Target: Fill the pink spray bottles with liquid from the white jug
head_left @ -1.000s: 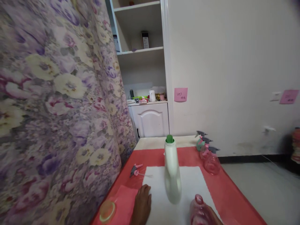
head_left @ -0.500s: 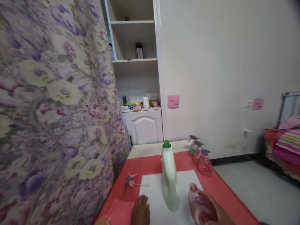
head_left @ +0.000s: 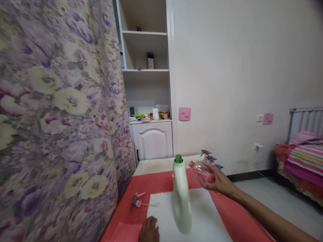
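Observation:
My right hand (head_left: 219, 181) grips a clear pink spray bottle (head_left: 202, 174) without its spray head. The bottle is raised and tilted, its open mouth pointing left towards the neck of a pale green jug (head_left: 182, 201), with a small gap between them. That jug stands upright on a white sheet (head_left: 207, 218), and a green piece (head_left: 178, 159) sticks up out of its mouth. At the sheet's near left edge, my left hand (head_left: 149, 230) lies on the table with nothing visible in it. A grey and pink spray head (head_left: 136, 201) with a thin tube lies beyond it.
Several spray bottles with grey trigger heads (head_left: 208, 156) stand at the table's far right, partly hidden by my right hand. A red cloth (head_left: 146, 179) covers much of the table. Left is a floral curtain (head_left: 75, 134); behind, a white cabinet (head_left: 153, 139).
My right hand has lifted the pink bottle from the near right, up and forward, and tipped it to the left near the jug's mouth. The view has shifted slightly. My left hand stays put.

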